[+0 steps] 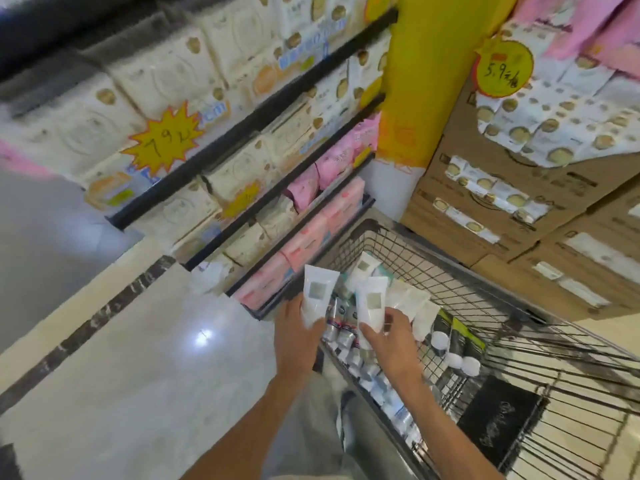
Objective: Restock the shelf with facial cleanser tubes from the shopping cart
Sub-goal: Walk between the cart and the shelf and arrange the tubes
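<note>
My left hand point(294, 336) grips a white facial cleanser tube point(317, 294) with a grey square label, held upright at the near-left rim of the wire shopping cart point(485, 296). My right hand point(394, 339) grips a second white tube point(372, 304) of the same kind just to its right, above the cart. More white tubes point(412, 303) lie fanned in the cart, beside darker silver tubes point(341, 332) and round white caps point(457, 360). The black-edged shelf point(311, 209) stands left of the cart, filled with white and pink packs.
Stacked cardboard boxes point(502, 209) with white packs stand right of the cart, behind a yellow pillar point(422, 81). A black bag point(502, 420) lies in the cart's near end. Yellow price signs point(162, 136) hang on the shelf. A glossy tiled floor point(138, 358) spreads to the left.
</note>
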A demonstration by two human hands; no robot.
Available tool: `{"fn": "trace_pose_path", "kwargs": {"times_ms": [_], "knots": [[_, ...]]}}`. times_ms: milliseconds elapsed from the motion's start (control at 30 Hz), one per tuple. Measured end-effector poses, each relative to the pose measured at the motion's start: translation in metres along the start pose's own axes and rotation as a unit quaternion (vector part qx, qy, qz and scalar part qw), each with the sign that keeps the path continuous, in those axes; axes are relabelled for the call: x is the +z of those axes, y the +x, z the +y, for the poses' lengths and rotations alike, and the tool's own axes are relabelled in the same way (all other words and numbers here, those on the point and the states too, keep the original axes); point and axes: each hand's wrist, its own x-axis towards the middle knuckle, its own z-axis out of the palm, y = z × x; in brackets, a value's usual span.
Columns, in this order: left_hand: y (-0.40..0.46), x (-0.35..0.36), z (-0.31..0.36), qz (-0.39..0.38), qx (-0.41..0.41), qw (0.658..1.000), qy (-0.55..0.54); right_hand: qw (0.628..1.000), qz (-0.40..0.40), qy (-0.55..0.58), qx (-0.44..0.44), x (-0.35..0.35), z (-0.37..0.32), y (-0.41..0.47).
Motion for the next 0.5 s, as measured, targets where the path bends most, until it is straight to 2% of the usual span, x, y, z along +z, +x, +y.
{"fn": "trace_pose_path", "kwargs": {"times_ms": [167,267,500], "knots": [[-0.048,-0.034,-0.027,0.091,-0.096,0.991,-0.026,0.995,-0.072,-0.041,-0.052,0.027,-0.012,-0.018],[-0.078,-0.058,-0.047,0.143,-0.125,0.981,-0.045,0.987,-0.126,-0.057,-0.079,0.058,-0.008,-0.024],[-0.161,-0.125,-0.111,0.276,-0.212,0.935,-0.075,0.939,-0.253,-0.138,-0.189,0.134,-0.046,-0.093]]}}
